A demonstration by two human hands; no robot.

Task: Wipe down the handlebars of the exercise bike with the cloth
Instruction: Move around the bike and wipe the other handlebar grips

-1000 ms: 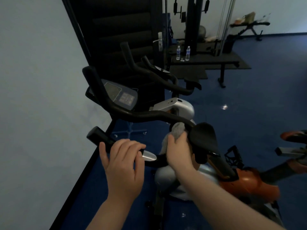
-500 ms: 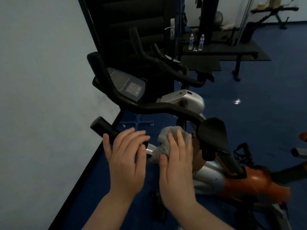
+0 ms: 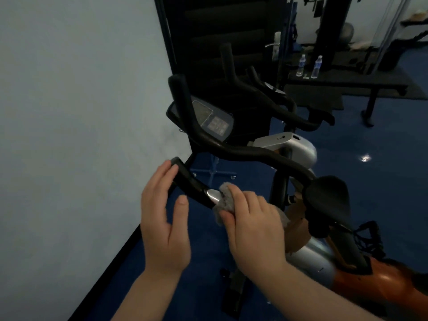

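Observation:
The exercise bike's black handlebars (image 3: 250, 154) curve from an upright left horn down past the console (image 3: 214, 120). The near grip (image 3: 188, 179) ends in a silver sensor patch (image 3: 214, 196). My right hand (image 3: 251, 225) presses a grey cloth (image 3: 225, 200) around the near bar just right of that patch. My left hand (image 3: 163, 218) hovers beside the near grip's end, fingers apart, fingertips touching the tip, holding nothing. The black saddle (image 3: 327, 200) sits to the right.
A pale wall (image 3: 81, 135) runs close on the left. A second bike's handlebars (image 3: 278, 105) stand behind. A bench with two water bottles (image 3: 309, 66) is at the back. Blue floor (image 3: 382, 170) spreads to the right.
My left hand has let go of the near grip and opened beside it. My right hand has slid the cloth leftward along the bar toward the silver patch.

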